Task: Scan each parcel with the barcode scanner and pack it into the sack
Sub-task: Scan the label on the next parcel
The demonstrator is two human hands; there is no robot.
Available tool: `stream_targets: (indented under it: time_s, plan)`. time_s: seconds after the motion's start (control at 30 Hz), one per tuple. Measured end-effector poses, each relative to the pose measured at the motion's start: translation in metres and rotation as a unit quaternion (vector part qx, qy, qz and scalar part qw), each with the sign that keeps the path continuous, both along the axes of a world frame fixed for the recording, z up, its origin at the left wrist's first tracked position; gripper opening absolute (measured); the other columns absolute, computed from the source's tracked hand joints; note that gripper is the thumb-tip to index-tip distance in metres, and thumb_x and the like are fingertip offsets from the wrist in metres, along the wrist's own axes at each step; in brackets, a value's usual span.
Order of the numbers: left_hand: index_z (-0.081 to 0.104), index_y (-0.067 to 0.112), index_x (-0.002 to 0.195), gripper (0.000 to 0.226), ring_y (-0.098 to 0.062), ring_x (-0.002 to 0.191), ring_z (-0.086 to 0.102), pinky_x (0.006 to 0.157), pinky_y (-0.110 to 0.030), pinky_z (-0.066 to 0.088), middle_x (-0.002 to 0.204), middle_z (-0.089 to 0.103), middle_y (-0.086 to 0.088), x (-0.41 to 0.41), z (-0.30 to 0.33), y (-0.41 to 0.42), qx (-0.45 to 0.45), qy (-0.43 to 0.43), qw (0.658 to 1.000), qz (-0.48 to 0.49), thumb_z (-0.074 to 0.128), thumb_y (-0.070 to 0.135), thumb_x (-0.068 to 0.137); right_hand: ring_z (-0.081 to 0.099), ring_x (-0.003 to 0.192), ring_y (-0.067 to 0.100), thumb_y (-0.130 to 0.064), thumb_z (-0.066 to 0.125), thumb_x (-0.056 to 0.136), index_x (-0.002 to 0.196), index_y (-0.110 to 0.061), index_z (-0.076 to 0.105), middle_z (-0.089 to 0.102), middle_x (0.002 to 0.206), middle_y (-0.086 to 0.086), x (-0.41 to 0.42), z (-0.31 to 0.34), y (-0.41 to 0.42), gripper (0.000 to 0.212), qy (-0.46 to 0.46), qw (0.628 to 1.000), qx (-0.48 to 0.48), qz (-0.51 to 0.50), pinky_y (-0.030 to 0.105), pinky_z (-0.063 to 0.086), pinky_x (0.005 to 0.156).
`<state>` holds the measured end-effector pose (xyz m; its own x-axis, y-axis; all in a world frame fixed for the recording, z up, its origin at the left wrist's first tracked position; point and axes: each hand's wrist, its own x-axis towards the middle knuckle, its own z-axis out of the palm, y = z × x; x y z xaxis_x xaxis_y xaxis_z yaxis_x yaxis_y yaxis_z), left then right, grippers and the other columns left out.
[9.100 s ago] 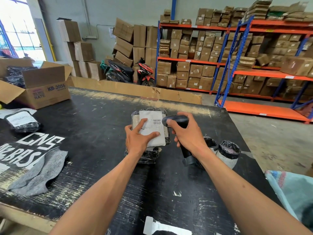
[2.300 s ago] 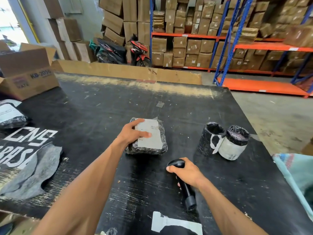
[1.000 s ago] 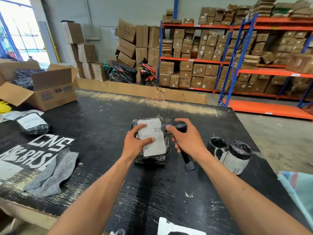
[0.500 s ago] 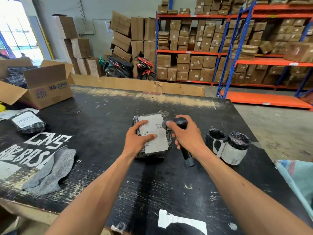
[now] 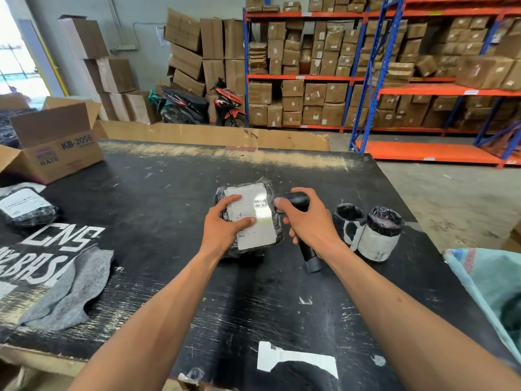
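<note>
On the black table (image 5: 146, 193), left hand (image 5: 225, 230) grips the parcel (image 5: 253, 221); right hand (image 5: 307, 221), just beside, clasps the scanner (image 5: 308, 253).

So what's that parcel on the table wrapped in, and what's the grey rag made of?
The parcel looks wrapped in glossy black plastic film: it crinkles and glints, with a matte white paper label on top. The grey rag seems to be soft felt or fleece: dull, limp, with ragged edges.

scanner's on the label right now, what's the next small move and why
Probably lift the parcel toward the sack at the right edge. The left hand already holds it, and the scanner in the right hand throws a bright patch on the label's barcode, so the scan looks under way; whether it registered isn't visible.
</note>
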<state>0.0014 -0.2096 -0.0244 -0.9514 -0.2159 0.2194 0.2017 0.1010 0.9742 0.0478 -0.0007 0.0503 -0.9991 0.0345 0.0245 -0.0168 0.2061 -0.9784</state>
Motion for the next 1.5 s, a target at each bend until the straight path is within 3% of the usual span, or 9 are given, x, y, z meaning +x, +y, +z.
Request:
stream_targets:
  time_s: [0.23, 0.47, 0.57, 0.63, 0.73, 0.87, 1.07, 1.3, 1.5]
  plan:
    - [0.071, 0.047, 0.108, 0.064, -0.022, 0.114, 0.066, 0.092, -0.046, 0.059, 0.127, 0.065, -0.002, -0.007, 0.002, -0.017, 0.018, 0.000, 0.998, 0.063, 0.098, 0.042, 0.051, 0.061, 0.051, 0.017, -0.050, 0.080, 0.085, 0.133, -0.031, 0.053, 0.075, 0.103, 0.012, 0.010, -0.062, 0.003, 0.059, -0.098, 0.994, 0.016, -0.047, 0.028, 0.055, 0.049]
    - [0.072, 0.037, 0.107, 0.055, -0.016, 0.108, 0.070, 0.089, -0.042, 0.061, 0.118, 0.072, 0.004, 0.012, 0.003, -0.019, 0.077, 0.008, 0.995, 0.069, 0.096, 0.015, 0.063, 0.068, 0.047, 0.023, -0.047, 0.079, 0.085, 0.122, -0.020, 0.058, 0.071, 0.094, 0.002, 0.020, -0.124, -0.005, 0.050, -0.176, 0.976, 0.112, -0.065, 0.044, 0.065, 0.053]
    - [0.072, 0.032, 0.107, 0.054, -0.016, 0.102, 0.072, 0.084, -0.043, 0.063, 0.114, 0.073, 0.002, 0.019, -0.001, -0.013, 0.097, -0.003, 0.993, 0.061, 0.095, 0.007, 0.065, 0.072, 0.048, 0.019, -0.060, 0.071, 0.083, 0.121, -0.026, 0.056, 0.072, 0.093, 0.000, 0.020, -0.134, -0.008, 0.053, -0.176, 0.962, 0.204, -0.053, 0.042, 0.067, 0.071]
    - [0.073, 0.034, 0.105, 0.054, -0.017, 0.103, 0.072, 0.083, -0.044, 0.063, 0.115, 0.072, 0.002, 0.022, -0.003, -0.010, 0.096, -0.010, 0.994, 0.055, 0.095, 0.007, 0.064, 0.077, 0.062, 0.020, -0.066, 0.065, 0.084, 0.123, -0.029, 0.055, 0.072, 0.093, -0.001, 0.020, -0.134, -0.011, 0.055, -0.169, 0.948, 0.265, -0.055, 0.038, 0.062, 0.086]
    - [0.073, 0.035, 0.105, 0.054, -0.017, 0.104, 0.072, 0.081, -0.044, 0.063, 0.117, 0.072, 0.001, 0.021, -0.005, -0.004, 0.093, -0.019, 0.994, 0.045, 0.095, 0.008, 0.064, 0.070, 0.112, 0.032, -0.070, 0.062, 0.087, 0.137, -0.029, 0.053, 0.071, 0.120, 0.007, 0.019, -0.132, -0.010, 0.065, -0.171, 0.934, 0.310, -0.047, 0.040, 0.052, 0.099]
    - [0.072, 0.027, 0.112, 0.056, -0.015, 0.100, 0.073, 0.076, -0.037, 0.063, 0.110, 0.074, 0.004, 0.018, 0.000, 0.009, 0.104, -0.019, 0.994, 0.028, 0.093, 0.004, 0.066, 0.061, 0.128, 0.035, -0.074, 0.061, 0.087, 0.146, -0.028, 0.047, 0.066, 0.137, 0.008, 0.018, -0.123, -0.002, 0.076, -0.176, 0.927, 0.330, -0.002, 0.043, 0.047, 0.102]
    - [0.072, 0.029, 0.112, 0.056, -0.017, 0.102, 0.073, 0.078, -0.036, 0.063, 0.111, 0.073, 0.005, 0.007, 0.006, 0.035, 0.098, -0.030, 0.995, -0.008, 0.094, 0.005, 0.066, 0.058, 0.131, 0.028, -0.074, 0.061, 0.089, 0.156, -0.037, 0.034, 0.066, 0.135, 0.003, 0.015, -0.103, 0.044, 0.081, -0.141, 0.965, 0.220, -0.002, 0.042, 0.044, 0.107]
    - [0.072, 0.029, 0.116, 0.059, -0.020, 0.106, 0.072, 0.086, -0.045, 0.062, 0.114, 0.075, 0.003, 0.005, 0.008, 0.097, 0.095, -0.038, 0.990, -0.093, 0.094, 0.006, 0.066, 0.062, 0.109, 0.007, -0.058, 0.070, 0.094, 0.158, -0.056, 0.023, 0.056, 0.139, 0.004, 0.007, -0.066, 0.105, 0.079, -0.027, 0.998, 0.051, -0.033, 0.018, 0.042, 0.078]
    - [0.073, 0.038, 0.114, 0.063, -0.018, 0.116, 0.068, 0.093, -0.046, 0.059, 0.128, 0.069, 0.005, 0.008, 0.023, 0.169, 0.035, -0.022, 0.981, -0.192, 0.098, 0.026, 0.057, 0.055, 0.130, 0.004, -0.038, 0.076, 0.097, 0.157, -0.058, 0.029, 0.050, 0.149, -0.011, 0.010, -0.047, 0.178, 0.078, 0.041, 0.998, 0.028, 0.030, 0.025, 0.051, 0.098]
